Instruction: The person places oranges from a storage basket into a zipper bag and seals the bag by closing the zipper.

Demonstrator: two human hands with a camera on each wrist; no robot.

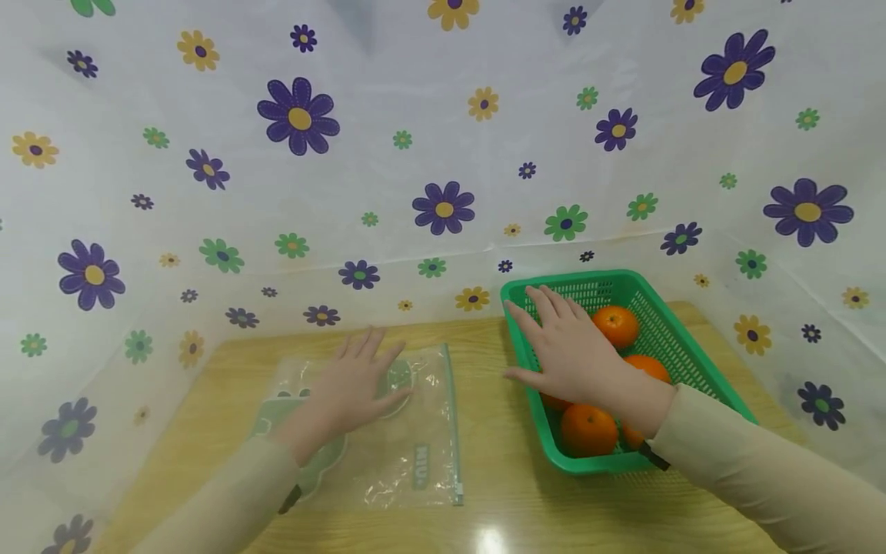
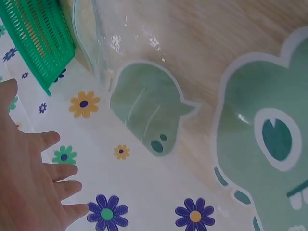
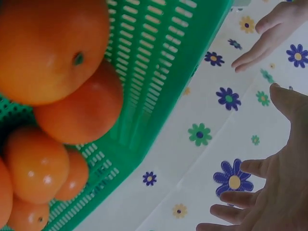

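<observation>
Left hand, fingers extended and empty, is over the clear, green-printed plastic zip bag on the wood-grain counter; right hand, likewise, over round orange fruits in the green perforated plastic basket. Advisable: lift fruit singly, clear of the rim.

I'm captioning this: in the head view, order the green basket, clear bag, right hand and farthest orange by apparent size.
Green basket and clear bag: too alike to rank; both partly covered
Right hand
Farthest orange
</observation>
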